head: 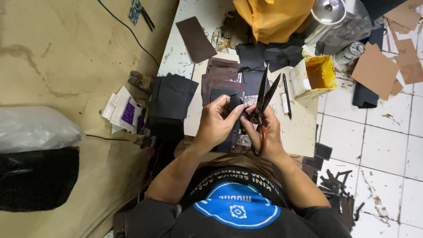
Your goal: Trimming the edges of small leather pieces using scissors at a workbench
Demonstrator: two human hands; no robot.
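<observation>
My left hand (217,123) pinches a small piece of dark leather (235,102) between thumb and fingers, just above the low work board (299,128). Beside it my right hand (267,132) grips large scissors (263,101) with reddish-brown handles; the black blades stand apart and point away from me, right next to the dark piece. Under both hands lie stacked dark and brown leather pieces (222,75).
A pile of black pieces (169,103) sits left of the board, with papers (123,112) beyond. A yellow glue tub (315,75), a black pen (287,94), an orange bag (273,17) and brown cardboard (376,70) lie ahead and right. Dark offcuts (335,180) litter the tiled floor.
</observation>
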